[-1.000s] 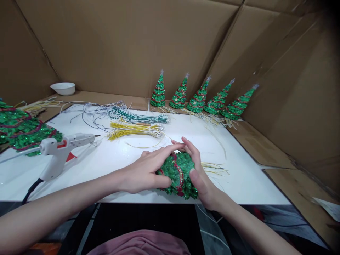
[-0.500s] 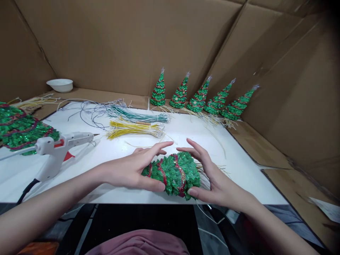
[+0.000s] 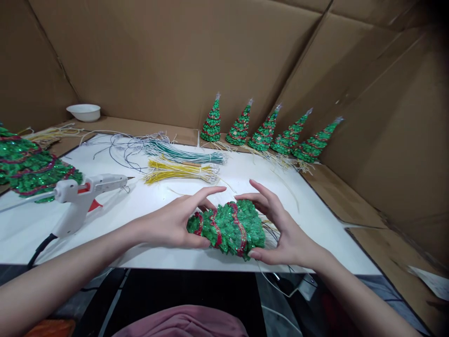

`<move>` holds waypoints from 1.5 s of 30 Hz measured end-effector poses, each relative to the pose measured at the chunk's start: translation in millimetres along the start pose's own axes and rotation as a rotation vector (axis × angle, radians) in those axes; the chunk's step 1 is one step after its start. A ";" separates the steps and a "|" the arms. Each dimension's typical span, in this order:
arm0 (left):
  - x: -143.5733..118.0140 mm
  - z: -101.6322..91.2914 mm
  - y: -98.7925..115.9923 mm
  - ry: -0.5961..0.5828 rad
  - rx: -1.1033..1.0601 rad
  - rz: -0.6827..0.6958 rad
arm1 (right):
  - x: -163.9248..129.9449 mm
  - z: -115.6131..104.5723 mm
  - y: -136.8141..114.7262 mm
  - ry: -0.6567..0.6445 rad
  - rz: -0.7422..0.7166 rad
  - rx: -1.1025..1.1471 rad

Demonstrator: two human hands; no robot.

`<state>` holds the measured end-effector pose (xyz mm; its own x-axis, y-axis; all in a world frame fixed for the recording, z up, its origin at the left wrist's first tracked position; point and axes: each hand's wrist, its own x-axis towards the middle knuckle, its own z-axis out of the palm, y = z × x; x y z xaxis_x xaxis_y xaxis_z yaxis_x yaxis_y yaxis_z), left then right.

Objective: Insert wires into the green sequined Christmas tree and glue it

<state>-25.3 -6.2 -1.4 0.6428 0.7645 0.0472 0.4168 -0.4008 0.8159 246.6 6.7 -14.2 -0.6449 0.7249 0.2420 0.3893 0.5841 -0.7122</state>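
Item: sequinned green tree [image 3: 228, 227] with red bands, lying on its side at the near edge of the white board [image 3: 315, 234].
Left hand [image 3: 175, 224]: cups the tree's narrow end, thumb beneath, fingers spread above.
Right hand [image 3: 280, 229]: cups the wide base, fingers curled around it.
Left of board: glue gun [image 3: 82, 194].
Centre: yellow wire bundle [image 3: 178, 171], green wire bundle [image 3: 182, 153].
Rear: five finished trees [image 3: 266, 133]; white bowl [image 3: 83, 112].

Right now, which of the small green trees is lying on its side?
The sequined tree held between both hands, tip pointing left; the five trees by the cardboard wall stand on their bases.
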 end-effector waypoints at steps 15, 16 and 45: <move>-2.1 6.6 -12.5 0.212 0.481 0.345 | 1.9 -14.5 -1.6 -0.033 -0.036 -0.222; -2.4 6.8 -12.1 0.209 0.488 0.341 | 1.0 -13.8 -1.5 -0.029 -0.037 -0.224; -6.9 13.8 -17.0 0.242 0.288 0.283 | -11.9 -10.9 -5.3 -0.088 -0.080 -0.273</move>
<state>-27.9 -11.6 -23.5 0.6030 0.6869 0.4058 0.4298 -0.7082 0.5601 259.4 -1.0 -6.2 -0.7310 0.6448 0.2234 0.4896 0.7236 -0.4865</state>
